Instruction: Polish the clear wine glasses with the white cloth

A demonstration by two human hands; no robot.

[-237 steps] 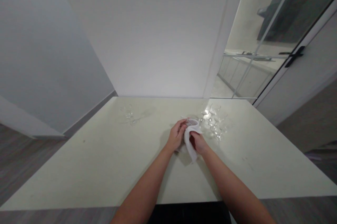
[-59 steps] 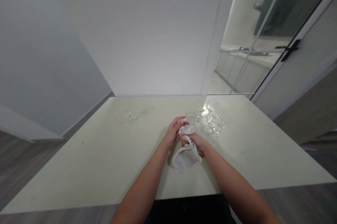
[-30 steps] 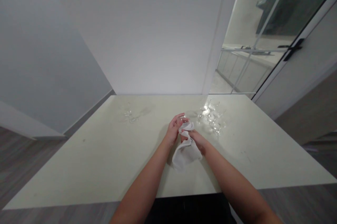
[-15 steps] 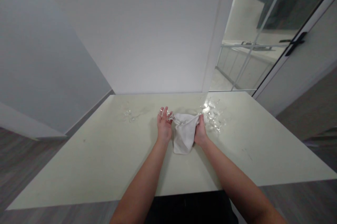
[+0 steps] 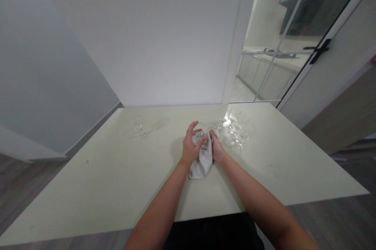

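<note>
My left hand (image 5: 191, 145) and my right hand (image 5: 216, 149) meet over the middle of the pale table (image 5: 102, 179). Between them is a clear glass (image 5: 202, 136), partly wrapped in a white cloth (image 5: 201, 162) that hangs down below the hands. The left hand's fingers curl around the glass, with some fingers lifted. My right hand presses the cloth against the glass from the right. Most of the glass is hidden by the cloth and fingers.
A cluster of several clear glasses (image 5: 235, 130) stands just right of my hands. More clear glasses (image 5: 140, 128) sit at the far left of the table. A white wall rises behind the table, and a glass door (image 5: 293, 38) is at the right.
Half a second ago the cloth was stretched wide between my hands with the left palm open. Now the hands have come together and the cloth is bunched around the glass.
</note>
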